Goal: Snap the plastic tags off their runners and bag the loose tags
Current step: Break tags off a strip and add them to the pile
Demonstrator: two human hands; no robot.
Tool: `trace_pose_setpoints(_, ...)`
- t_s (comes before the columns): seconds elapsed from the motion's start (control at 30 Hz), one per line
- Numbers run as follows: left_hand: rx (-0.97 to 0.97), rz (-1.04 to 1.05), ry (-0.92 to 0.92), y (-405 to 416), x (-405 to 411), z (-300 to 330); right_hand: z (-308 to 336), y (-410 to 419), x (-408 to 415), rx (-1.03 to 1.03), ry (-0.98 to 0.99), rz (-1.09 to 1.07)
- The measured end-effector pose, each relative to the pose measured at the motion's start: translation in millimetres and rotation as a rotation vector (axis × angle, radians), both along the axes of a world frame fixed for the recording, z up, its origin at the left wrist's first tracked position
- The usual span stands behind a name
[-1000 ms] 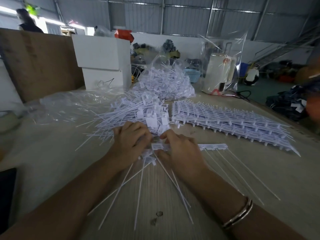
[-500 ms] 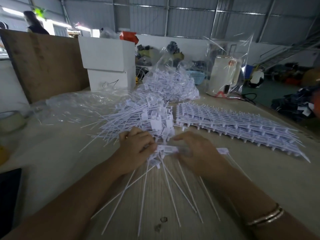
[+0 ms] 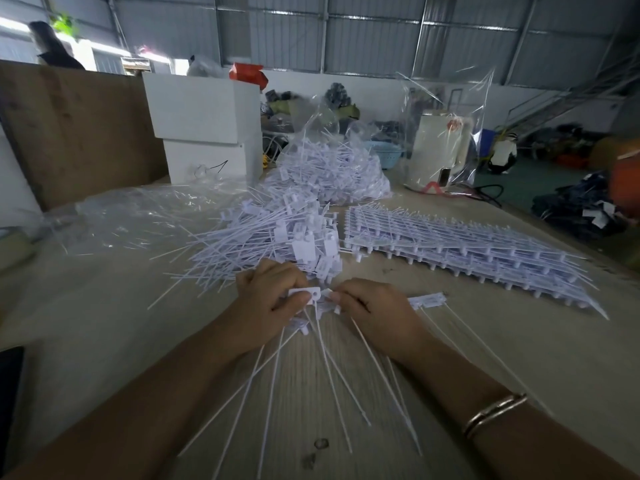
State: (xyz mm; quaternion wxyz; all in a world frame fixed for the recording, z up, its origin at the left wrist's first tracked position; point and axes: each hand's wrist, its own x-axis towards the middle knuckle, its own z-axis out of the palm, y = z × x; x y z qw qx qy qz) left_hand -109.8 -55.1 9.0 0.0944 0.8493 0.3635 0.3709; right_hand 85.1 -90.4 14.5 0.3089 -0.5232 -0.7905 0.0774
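On the pale wooden table (image 3: 519,358), both hands pinch a white plastic tag strip (image 3: 427,300), left hand (image 3: 268,308) and right hand (image 3: 375,315) fingers clamped; a loose white tag pile (image 3: 277,244) is snapped, the stacked white runner sheets (image 3: 467,251) probably untouched, one clear bag of tags (image 3: 329,174) full.

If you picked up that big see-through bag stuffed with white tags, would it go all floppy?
Probably floppy: the clear bag of tags slumps into a mound on the table, and its thin film is crinkled at the top. It looks light for its size, since the tags are thin plastic. It may feel slippery, and the tails poking at the film might snag.

Matt white plastic tags (image 3: 277,237) lie heaped on a pale, smooth wood-grain table (image 3: 519,348) beside crinkled, glossy clear plastic bags (image 3: 131,216).
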Motion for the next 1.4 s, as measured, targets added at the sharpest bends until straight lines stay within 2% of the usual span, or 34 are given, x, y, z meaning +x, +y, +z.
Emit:
trace_pose_setpoints(0.2,-0.065,-0.106,-0.150,4,1,-1,-1,-2,-7,-0.039,0.236,0.035)
trace_pose_setpoints(0.3,-0.203,-0.137,-0.386,2,-8,0,5,-2,6,-0.073,0.562,-0.069)
trace_pose_setpoints(0.33,-0.222,-0.114,-0.425,2,-12,1,7,-3,13,-0.066,0.548,-0.083)
trace_pose_setpoints(0.37,-0.191,-0.083,-0.405,3,-15,0,7,-4,17,-0.056,0.445,-0.090)
trace_pose_setpoints(0.47,-0.005,0.069,-0.126,4,-11,3,5,-7,7,0.019,0.092,-0.060)
trace_pose_setpoints(0.53,0.084,0.131,-0.044,3,-4,4,2,-7,-8,0.105,-0.006,-0.013)
trace_pose_setpoints(0.63,0.030,0.068,-0.045,1,2,5,4,-6,-22,0.196,-0.033,0.024)
trace_pose_setpoints(0.7,-0.008,0.037,0.027,2,4,3,5,-8,-22,0.199,-0.018,0.066)
trace_pose_setpoints(0.83,-0.028,0.042,0.017,3,4,0,8,-9,-8,0.161,0.058,0.061)
trace_pose_setpoints(0.97,-0.008,0.053,0.047,4,1,-1,4,-5,3,0.057,-0.164,0.020)
trace_pose_setpoints(1.1,0.032,0.028,-0.020,1,2,0,3,-1,3,-0.025,0.006,0.047)
trace_pose_setpoints(1.23,0.127,0.040,0.008,-1,6,3,3,2,6,-0.038,0.131,0.063)
trace_pose_setpoints(1.4,-0.027,-0.068,-0.125,0,5,6,3,-1,-4,-0.016,0.309,0.080)
